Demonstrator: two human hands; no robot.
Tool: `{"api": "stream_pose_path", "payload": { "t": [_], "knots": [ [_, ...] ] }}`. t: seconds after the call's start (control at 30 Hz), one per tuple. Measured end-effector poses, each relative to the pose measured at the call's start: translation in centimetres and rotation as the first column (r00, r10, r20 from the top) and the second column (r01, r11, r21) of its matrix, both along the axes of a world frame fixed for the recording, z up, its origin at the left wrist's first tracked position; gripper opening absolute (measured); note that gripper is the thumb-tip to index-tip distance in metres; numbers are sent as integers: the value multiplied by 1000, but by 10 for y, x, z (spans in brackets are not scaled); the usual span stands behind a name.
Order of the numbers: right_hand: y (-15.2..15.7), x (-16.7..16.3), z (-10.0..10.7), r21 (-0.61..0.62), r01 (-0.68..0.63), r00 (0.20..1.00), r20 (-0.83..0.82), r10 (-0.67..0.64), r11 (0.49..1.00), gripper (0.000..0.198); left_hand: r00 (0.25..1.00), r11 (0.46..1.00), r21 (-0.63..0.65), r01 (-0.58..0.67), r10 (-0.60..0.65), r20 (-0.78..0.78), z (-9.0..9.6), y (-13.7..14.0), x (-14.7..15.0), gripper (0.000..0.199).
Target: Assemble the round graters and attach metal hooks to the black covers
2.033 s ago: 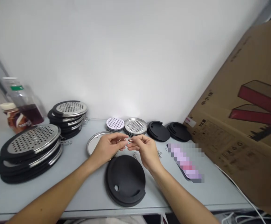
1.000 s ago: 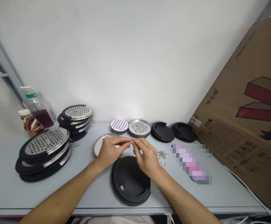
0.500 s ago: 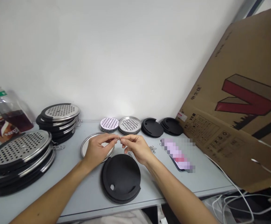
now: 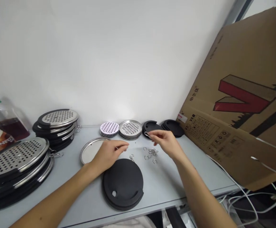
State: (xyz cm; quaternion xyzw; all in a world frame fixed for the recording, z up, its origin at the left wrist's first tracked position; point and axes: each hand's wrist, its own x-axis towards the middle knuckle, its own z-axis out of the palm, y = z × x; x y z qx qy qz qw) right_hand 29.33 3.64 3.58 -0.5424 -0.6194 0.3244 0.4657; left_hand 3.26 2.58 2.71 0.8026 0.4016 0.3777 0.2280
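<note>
My right hand (image 4: 166,142) is raised over the table with thumb and fingers pinched on a small metal wire clip (image 4: 147,135), whose looped end sticks out to the left. My left hand (image 4: 111,152) hovers above the edge of a round silver plate (image 4: 87,150); its thumb and fingers are closed together, with a small glint between them too tiny to name. Below the hands lies a stack of round black lids (image 4: 123,182) with a hole and a slot. A metal clip with a ring (image 4: 132,157) rests just behind it. Loose metal rings and clips (image 4: 152,153) lie beneath my right hand.
At left stand two stacks of black-rimmed grater discs (image 4: 59,117), (image 4: 19,155) and bottles (image 4: 12,123). Along the wall sit a lilac grater disc (image 4: 109,128), silver grater discs (image 4: 130,128) and black lids (image 4: 174,128). A cardboard box (image 4: 247,126) leans at right, near white cables (image 4: 237,183).
My hands, fingertips together before, have come apart. The right moved up and right with the wire clip; the left stayed near the silver plate. The pink pixelated item at right no longer shows.
</note>
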Motion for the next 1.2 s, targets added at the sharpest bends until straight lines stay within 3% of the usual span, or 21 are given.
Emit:
{"api": "stream_pose_path", "payload": {
  "t": [0.1, 0.2, 0.33, 0.43, 0.57, 0.63, 0.73, 0.9, 0.97, 1.03, 1.1, 1.2],
  "knots": [
    [-21, 34, -27, -49, 87, 946, 316, -67, 995, 22, 965, 975, -132, 176, -198, -172, -2, 17, 26, 22],
    [-41, 43, -55, -46, 100, 880, 470, -66, 994, 24, 923, 951, -189, 245, -288, -256, -12, 34, 59, 21],
    [-41, 40, -63, 32, 130, 759, 640, -120, 991, 29, 889, 932, -184, 313, -356, -289, -15, 39, 81, 24],
    [-25, 39, -58, 109, 199, 600, 773, -209, 974, 39, 903, 945, -131, 300, -326, -282, -1, 24, 63, 28],
    [-10, 36, -58, 67, 229, 535, 825, -183, 971, 39, 918, 963, -71, 259, -269, -291, 14, -24, 12, 31],
    [-11, 31, -59, 51, 225, 528, 833, -166, 973, 35, 908, 960, -68, 271, -278, -313, 8, -53, -10, 33],
    [-20, 21, -59, 42, 170, 552, 824, -130, 985, 33, 875, 929, 131, 345, -268, -404, -16, -87, -28, 52],
    [-33, 6, -45, 121, 26, 725, 681, -102, 992, 29, 894, 873, 335, 353, -210, -396, -53, -104, -29, 38],
    [-32, -2, -33, 134, -34, 840, 540, -44, 990, 28, 931, 875, 375, 306, -192, -312, -49, -100, -27, 42],
    [-25, -14, -17, 60, -211, 937, 296, 185, 976, 29, 968, 908, 361, 211, -144, -204, -30, -89, -26, 42],
    [-15, -28, 0, -41, -450, 893, -18, 450, 892, 41, 995, 962, 269, 53, -28, -97, -1, -71, -25, 30],
    [2, -49, 22, -113, -654, 726, -375, 577, 748, 62, 979, 978, 58, -198, 195, 57, 44, -37, -26, 25]
  ]
}}
